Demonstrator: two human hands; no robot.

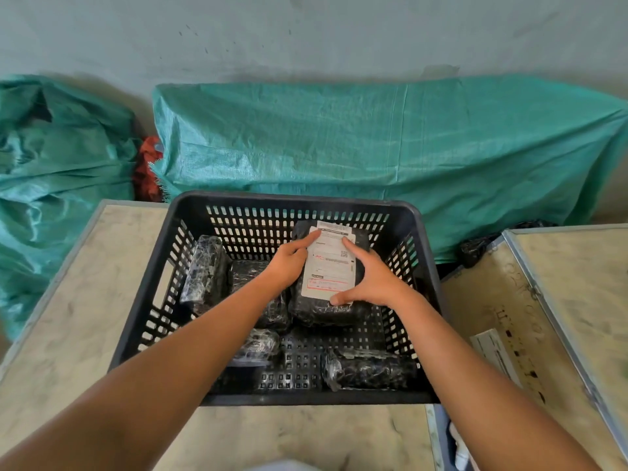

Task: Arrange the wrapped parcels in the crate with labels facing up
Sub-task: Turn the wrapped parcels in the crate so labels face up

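Note:
A black slotted plastic crate (306, 202) stands on the table in front of me. Inside it at the far right lies a black wrapped parcel (326, 311) with a white shipping label (331, 266) facing up. My left hand (289, 263) rests on the parcel's left edge and my right hand (370, 280) presses on its right side, thumb at the label's near corner. Other black wrapped parcels lie around it: one leaning at the far left (204, 270), one under my left wrist (251, 270), one near the middle (258, 345) and one at the near right (367, 368); none shows a label.
The crate sits on a beige table top (78, 317). A second beige surface with a metal rim (530, 300) lies to the right, with a white label sheet (496, 355) on it. Green woven sacks (373, 141) and a black bag (475, 248) lie behind against the wall.

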